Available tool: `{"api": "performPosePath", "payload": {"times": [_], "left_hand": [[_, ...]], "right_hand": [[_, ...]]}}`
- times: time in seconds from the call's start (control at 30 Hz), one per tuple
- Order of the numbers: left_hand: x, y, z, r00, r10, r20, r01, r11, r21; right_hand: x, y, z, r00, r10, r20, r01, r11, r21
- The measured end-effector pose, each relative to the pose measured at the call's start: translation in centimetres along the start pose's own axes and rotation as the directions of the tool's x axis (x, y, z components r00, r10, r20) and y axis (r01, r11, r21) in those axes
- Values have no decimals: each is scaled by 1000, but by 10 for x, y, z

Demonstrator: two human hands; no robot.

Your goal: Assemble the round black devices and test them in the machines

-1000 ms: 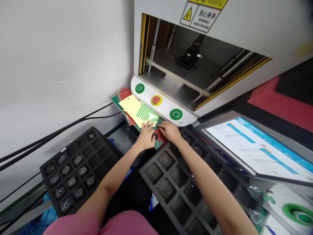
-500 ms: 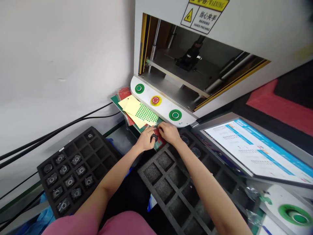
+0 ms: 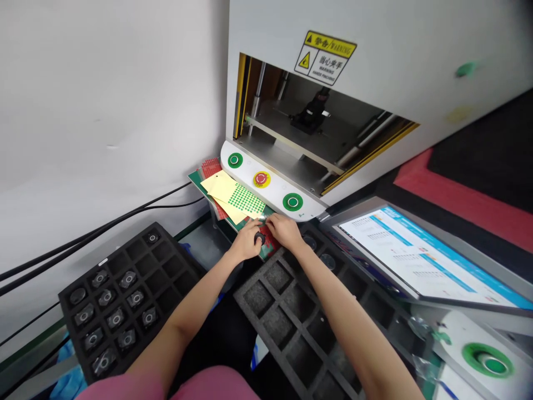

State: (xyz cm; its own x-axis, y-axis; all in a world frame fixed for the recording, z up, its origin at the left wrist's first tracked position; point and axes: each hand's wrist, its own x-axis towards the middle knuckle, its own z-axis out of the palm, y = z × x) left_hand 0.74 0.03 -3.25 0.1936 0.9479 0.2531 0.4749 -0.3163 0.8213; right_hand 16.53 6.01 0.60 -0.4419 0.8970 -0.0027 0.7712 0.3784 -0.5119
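In the head view my left hand [image 3: 245,241] is closed around a small round black part [image 3: 259,239]. Its fingertips reach the lower corner of a pale yellow sheet of green dot stickers [image 3: 246,201]. My right hand [image 3: 285,229] is beside it, thumb and fingers pinched together by that same corner. Whatever lies between those fingertips is too small to make out. Beneath both hands are red sticker sheets [image 3: 270,242], partly covered by the fingers. Another plain yellow sheet [image 3: 231,213] lies under the dotted one.
A press [image 3: 275,150] with green buttons and a red stop button stands ahead. At left, a black foam tray [image 3: 156,266] holds several small black devices. Another foam tray [image 3: 287,303] lies under my right arm. A tilted monitor [image 3: 400,244] is at right; black cables [image 3: 120,222] run along the wall.
The camera view has tilted and shifted slightly, so the press appears lower. My right hand has moved slightly closer to the left fingertips; the black part stays in my left hand.
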Motion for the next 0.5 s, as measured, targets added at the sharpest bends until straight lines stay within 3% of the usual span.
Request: {"api": "performPosePath", "payload": {"times": [0.1, 0.23, 0.37, 0.5], "left_hand": [[0, 22, -16, 998, 5, -58, -9, 997, -78], [-15, 85, -50, 988, 37, -148, -66, 979, -192], [-43, 160, -65, 990, 87, -115, -122, 928, -351], [-73, 206, -57, 993, 103, -50, -113, 820, -561]], "right_hand": [[-16, -15, -15, 978, 57, -199, -21, 983, 183], [-78, -61, -49, 866, 189, -463, 63, 877, 477], [-160, -122, -85, 774, 305, -554, 220, 691, 688], [-220, -166, -100, 704, 435, -562, 332, 498, 801]]}}
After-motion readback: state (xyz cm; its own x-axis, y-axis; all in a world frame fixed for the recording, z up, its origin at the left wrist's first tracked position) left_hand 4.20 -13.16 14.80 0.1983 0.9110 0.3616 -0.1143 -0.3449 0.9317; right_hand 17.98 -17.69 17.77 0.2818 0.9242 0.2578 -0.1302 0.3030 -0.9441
